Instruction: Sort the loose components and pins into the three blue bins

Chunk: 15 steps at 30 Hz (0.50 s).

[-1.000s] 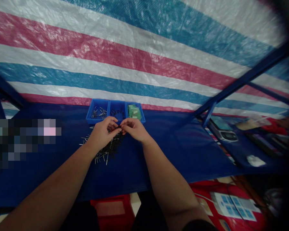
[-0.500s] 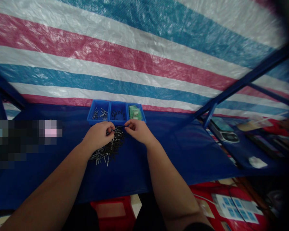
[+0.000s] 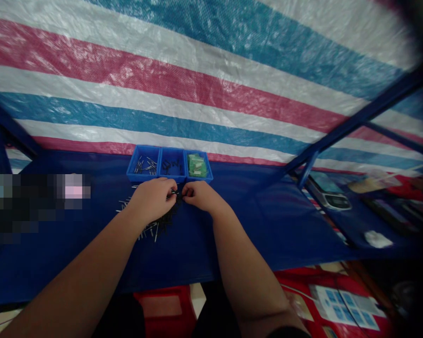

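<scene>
My left hand is closed in a pinch over a pile of slim metal rods with black parts. A short metal rod pokes out from its fingertips towards my right hand. My right hand is also pinched closed, its fingertips close to the rod's end. Whatever lies between the right fingers is too small and dark to name. Part of the pile is hidden under my left hand. Just behind the hands stand three blue bins: the left bin holds metal rods, the middle one small black pieces, the right one green packets.
A blue-covered table spreads beneath the hands, with a striped plastic sheet behind it. Blue frame bars slant at both sides. To the right are a digital scale and a crumpled white item. A blurred-out patch covers the left.
My left hand has moved right over the pile, closing the gap to my right hand. The right hand has shifted slightly downward, and the fingertips are now nearly together.
</scene>
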Tool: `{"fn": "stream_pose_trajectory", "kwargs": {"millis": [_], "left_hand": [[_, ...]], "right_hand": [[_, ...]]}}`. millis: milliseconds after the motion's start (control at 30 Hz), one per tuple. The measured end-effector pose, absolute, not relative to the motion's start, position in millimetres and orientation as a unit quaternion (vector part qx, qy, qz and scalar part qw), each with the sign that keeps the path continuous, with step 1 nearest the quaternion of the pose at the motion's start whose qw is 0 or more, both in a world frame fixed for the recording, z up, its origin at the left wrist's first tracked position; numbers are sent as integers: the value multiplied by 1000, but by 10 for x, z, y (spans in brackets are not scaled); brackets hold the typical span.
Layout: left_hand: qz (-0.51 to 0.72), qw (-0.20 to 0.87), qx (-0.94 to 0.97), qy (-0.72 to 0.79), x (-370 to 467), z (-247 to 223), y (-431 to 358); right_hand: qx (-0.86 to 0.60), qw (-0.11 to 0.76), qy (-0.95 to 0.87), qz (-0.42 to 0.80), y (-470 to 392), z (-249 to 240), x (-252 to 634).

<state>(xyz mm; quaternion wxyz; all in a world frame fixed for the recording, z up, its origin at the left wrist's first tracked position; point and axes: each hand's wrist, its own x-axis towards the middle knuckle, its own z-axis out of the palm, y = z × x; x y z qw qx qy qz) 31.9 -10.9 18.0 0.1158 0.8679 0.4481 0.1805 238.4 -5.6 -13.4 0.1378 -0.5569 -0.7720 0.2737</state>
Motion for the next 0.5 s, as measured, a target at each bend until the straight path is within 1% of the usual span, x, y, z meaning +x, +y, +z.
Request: {"fn": "stream_pose_trajectory", "kwargs": {"millis": [233,500], "left_hand": [[227,92,892,379,447,18,-52],[237,168,908,300,270,-94,-27]], "right_hand": [[-549,138,-785,252,-70,-118,2374],[-519,134,-806,251,-60,-134,2385]]}}
